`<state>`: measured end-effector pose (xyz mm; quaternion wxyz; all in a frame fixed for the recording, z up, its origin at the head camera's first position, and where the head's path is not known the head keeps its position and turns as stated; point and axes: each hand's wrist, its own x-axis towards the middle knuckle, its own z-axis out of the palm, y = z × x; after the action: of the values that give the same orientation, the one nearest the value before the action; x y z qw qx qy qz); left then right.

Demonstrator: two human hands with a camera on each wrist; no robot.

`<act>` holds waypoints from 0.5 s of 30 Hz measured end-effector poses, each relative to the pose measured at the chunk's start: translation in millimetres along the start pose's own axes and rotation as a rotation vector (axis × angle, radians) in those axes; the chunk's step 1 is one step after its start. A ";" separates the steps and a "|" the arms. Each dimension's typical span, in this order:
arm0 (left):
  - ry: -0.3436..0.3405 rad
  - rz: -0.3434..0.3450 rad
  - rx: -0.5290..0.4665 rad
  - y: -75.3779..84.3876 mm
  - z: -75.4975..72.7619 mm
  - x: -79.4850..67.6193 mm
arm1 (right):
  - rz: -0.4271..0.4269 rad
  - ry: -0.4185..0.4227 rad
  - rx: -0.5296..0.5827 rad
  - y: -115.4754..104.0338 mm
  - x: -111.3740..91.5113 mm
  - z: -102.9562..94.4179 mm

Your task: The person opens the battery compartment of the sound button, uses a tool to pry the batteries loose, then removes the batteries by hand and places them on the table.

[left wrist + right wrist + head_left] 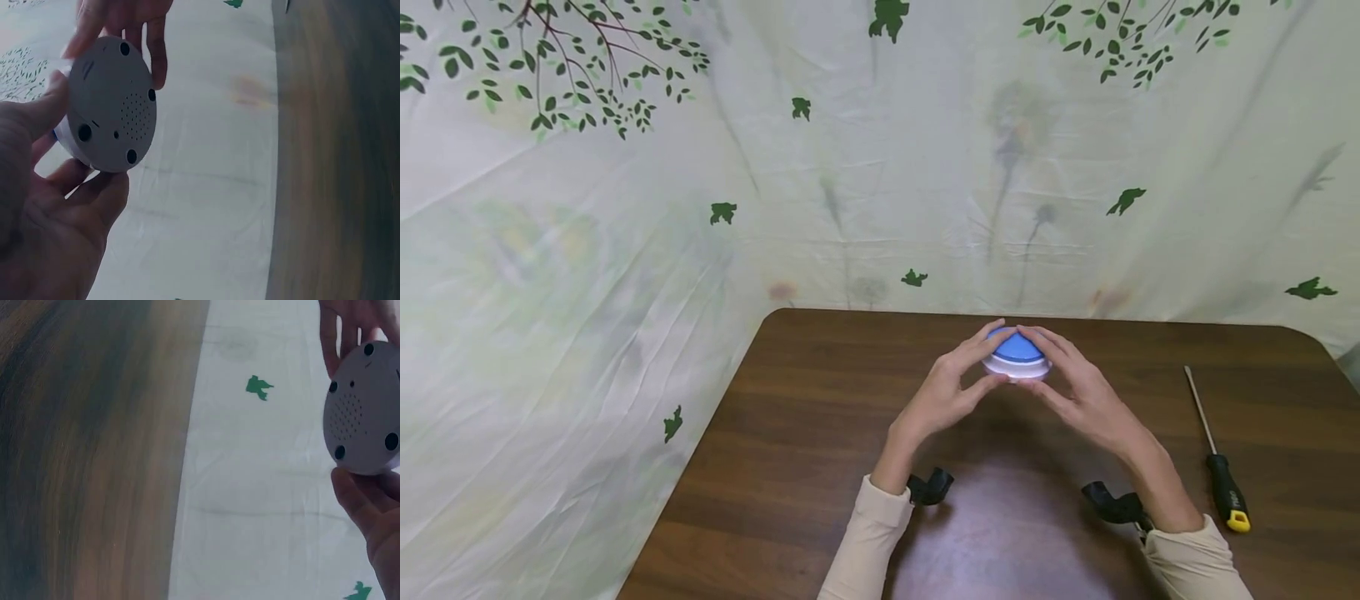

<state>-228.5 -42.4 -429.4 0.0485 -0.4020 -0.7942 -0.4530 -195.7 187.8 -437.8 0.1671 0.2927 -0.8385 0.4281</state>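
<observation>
A round buzzer button [1017, 353] with a blue domed top and a white base is held up over the far part of the table. My left hand [942, 393] grips its left side, thumb low and fingers along the upper edge. On the opposite side my right hand [1092, 407] grips it the same way. In the left wrist view the underside of the buzzer button [103, 109] faces the camera, showing a patch of small holes and several dark round feet. The right wrist view shows this underside too, cut off by the frame's right edge.
A screwdriver [1219, 467] with a black and yellow handle lies on the brown wooden table [790, 442], right of the right forearm. Behind the table's far edge hangs a pale cloth [850, 192] printed with leaves. Black straps [931, 487] sit at both wrists.
</observation>
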 end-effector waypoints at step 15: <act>-0.004 -0.048 -0.304 -10.2 -0.2 -2.2 | 0.276 -0.185 0.450 6.2 -2.9 -6.5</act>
<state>-234.0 -46.5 -437.3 -0.0253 -0.3868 -0.7259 -0.5682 -197.1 197.0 -439.4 -0.0391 0.2431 -0.7660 0.5938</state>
